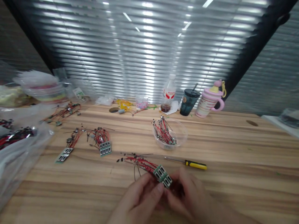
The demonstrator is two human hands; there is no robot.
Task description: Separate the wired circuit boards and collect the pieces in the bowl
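Note:
Low in the head view, a green circuit board panel (163, 176) with several white-framed black parts is held between my two hands. Red and black wires trail from it to the upper left. My left hand (144, 196) pinches its lower edge, thumb on top. My right hand (187, 189) closes around its right end, its fingertips partly hidden. Just beyond lies a yellow-and-black screwdriver (195, 164), its shaft pointing left. A second wired board panel (105, 148) rests on the table to the left, with a smaller one (64, 155) beside it.
A clear plastic bowl (183, 137) holds more wired boards. Along the back stand a bottle (169, 93), a dark tumbler (189, 102) and a pink mug (206, 101). Plastic bags (25, 165) with wired parts and stacked tubs (43, 88) fill the left side.

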